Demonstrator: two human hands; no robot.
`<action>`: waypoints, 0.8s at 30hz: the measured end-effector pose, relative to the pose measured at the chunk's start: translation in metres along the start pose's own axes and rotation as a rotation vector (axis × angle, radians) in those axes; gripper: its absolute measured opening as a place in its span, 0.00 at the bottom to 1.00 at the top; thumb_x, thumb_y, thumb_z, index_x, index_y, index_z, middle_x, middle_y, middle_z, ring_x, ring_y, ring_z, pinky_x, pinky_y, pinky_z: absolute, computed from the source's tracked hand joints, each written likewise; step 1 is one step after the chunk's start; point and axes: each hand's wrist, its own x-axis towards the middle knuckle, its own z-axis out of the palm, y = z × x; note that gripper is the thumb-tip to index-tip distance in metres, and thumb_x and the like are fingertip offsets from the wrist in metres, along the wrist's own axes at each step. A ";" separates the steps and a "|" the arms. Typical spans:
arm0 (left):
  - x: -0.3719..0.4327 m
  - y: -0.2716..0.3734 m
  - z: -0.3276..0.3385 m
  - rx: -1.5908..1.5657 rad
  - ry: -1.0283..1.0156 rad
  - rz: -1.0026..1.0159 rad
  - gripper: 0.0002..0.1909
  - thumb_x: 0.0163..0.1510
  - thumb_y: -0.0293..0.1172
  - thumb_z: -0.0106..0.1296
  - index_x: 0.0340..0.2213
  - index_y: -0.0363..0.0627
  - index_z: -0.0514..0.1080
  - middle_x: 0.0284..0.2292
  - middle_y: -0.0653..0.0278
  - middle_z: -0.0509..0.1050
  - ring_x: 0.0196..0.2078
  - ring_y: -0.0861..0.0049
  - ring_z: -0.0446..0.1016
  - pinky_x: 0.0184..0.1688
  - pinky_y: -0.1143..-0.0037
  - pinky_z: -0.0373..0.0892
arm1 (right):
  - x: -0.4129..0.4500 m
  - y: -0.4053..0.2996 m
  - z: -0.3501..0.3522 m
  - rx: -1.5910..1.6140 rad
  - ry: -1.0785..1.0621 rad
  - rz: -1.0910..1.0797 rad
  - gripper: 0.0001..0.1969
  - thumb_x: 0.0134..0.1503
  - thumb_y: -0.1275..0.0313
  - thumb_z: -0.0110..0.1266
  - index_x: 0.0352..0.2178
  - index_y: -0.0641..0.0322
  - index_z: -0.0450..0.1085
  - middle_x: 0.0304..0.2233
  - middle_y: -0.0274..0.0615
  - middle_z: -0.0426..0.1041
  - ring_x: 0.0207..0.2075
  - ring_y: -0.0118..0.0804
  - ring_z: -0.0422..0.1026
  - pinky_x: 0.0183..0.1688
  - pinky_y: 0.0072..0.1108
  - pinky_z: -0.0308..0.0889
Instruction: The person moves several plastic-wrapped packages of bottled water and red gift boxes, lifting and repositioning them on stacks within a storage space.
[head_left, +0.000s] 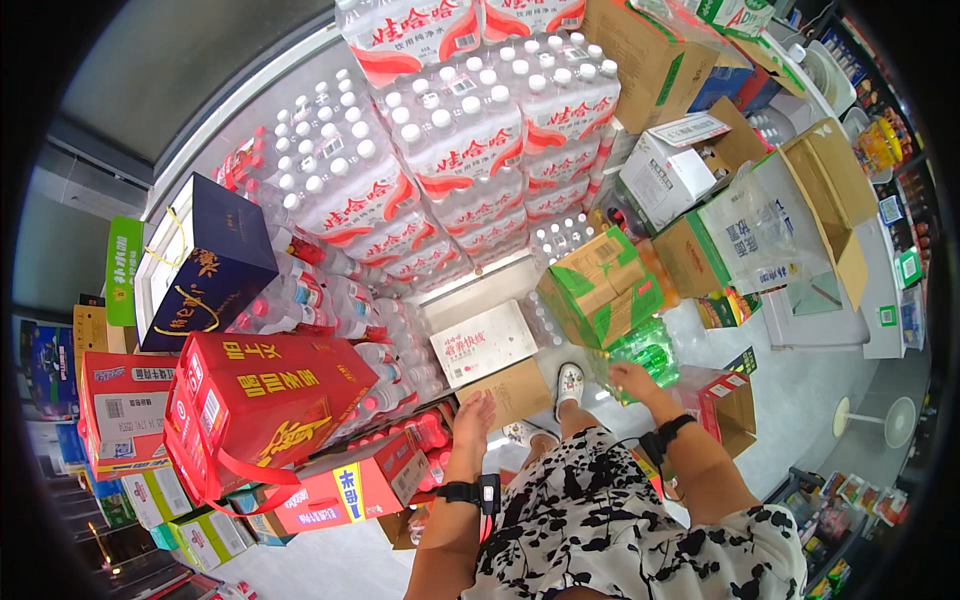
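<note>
My left hand (476, 414) is held out with the palm turned up and holds nothing. Right beside it in the picture is a brown cardboard box (517, 394), with a white printed carton (480, 341) behind. My right hand (634, 379) overlaps the near side of a shrink-wrapped pack of green bottles (646, 349). Its fingers are partly curled; whether they grip the wrap or only pass above it cannot be made out. A green and brown carton (596, 289) stands just beyond that pack.
Packs of bottled water (465, 139) are stacked high ahead. A red carton (262, 405) and a dark blue gift box (206, 262) sit on bottles at left. Open cartons (817, 199) line the white counter at right. An open red box (716, 409) is on the floor.
</note>
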 end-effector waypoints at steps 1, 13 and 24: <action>-0.002 0.000 0.003 -0.014 0.019 -0.008 0.19 0.55 0.35 0.47 0.48 0.46 0.62 0.44 0.61 0.71 0.46 0.71 0.69 0.49 0.71 0.63 | 0.010 -0.003 -0.007 -0.088 0.087 -0.101 0.14 0.52 0.67 0.51 0.37 0.68 0.70 0.25 0.45 0.74 0.29 0.36 0.73 0.34 0.25 0.68; 0.021 -0.005 0.068 -0.076 0.097 0.018 0.22 0.55 0.34 0.45 0.51 0.43 0.59 0.47 0.57 0.68 0.50 0.67 0.66 0.53 0.69 0.62 | 0.108 -0.070 -0.109 -0.665 0.418 -0.288 0.28 0.48 0.67 0.54 0.51 0.58 0.59 0.57 0.52 0.51 0.58 0.52 0.51 0.59 0.38 0.48; 0.020 0.021 0.194 0.100 0.075 0.165 0.20 0.55 0.32 0.46 0.49 0.41 0.60 0.43 0.58 0.69 0.46 0.70 0.68 0.49 0.71 0.64 | 0.142 -0.048 -0.132 -0.727 -0.076 -0.125 0.42 0.47 0.60 0.56 0.60 0.57 0.45 0.64 0.47 0.32 0.64 0.46 0.39 0.63 0.32 0.41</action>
